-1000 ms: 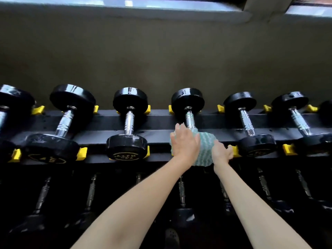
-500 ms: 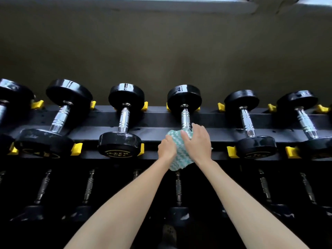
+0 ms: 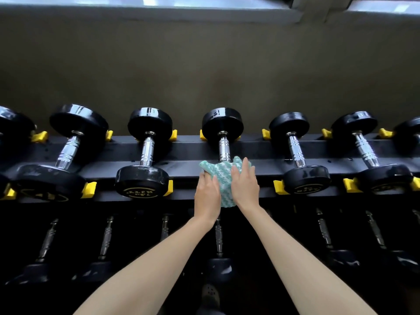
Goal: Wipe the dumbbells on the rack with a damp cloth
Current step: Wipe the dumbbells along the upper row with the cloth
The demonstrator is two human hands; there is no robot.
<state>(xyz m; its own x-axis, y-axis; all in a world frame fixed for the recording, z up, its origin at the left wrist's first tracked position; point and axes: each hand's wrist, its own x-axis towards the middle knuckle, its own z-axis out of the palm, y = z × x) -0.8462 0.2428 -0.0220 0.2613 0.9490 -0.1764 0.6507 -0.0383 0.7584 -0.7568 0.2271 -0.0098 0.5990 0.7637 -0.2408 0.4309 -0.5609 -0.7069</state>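
A row of black dumbbells with chrome handles lies on the top tier of a black rack (image 3: 261,148). A teal-and-white cloth (image 3: 221,178) is draped over the near head of the middle dumbbell (image 3: 222,126), hiding that head. Only its far head and handle show. My left hand (image 3: 206,196) grips the cloth's left side, fingers curled into the fabric. My right hand (image 3: 245,185) lies on the cloth's right side with its fingers stretched up over it.
Neighbouring dumbbells sit to the left (image 3: 145,178) and right (image 3: 304,178) in yellow cradles (image 3: 278,186). A darker lower tier of dumbbells (image 3: 219,258) lies under my arms. A brown wall (image 3: 204,64) stands right behind the rack. A shoe (image 3: 210,294) shows at the bottom.
My left hand came off the top of the cloth to its left side, and my right hand moved from the right edge onto the cloth. The cloth bunched over the near head.
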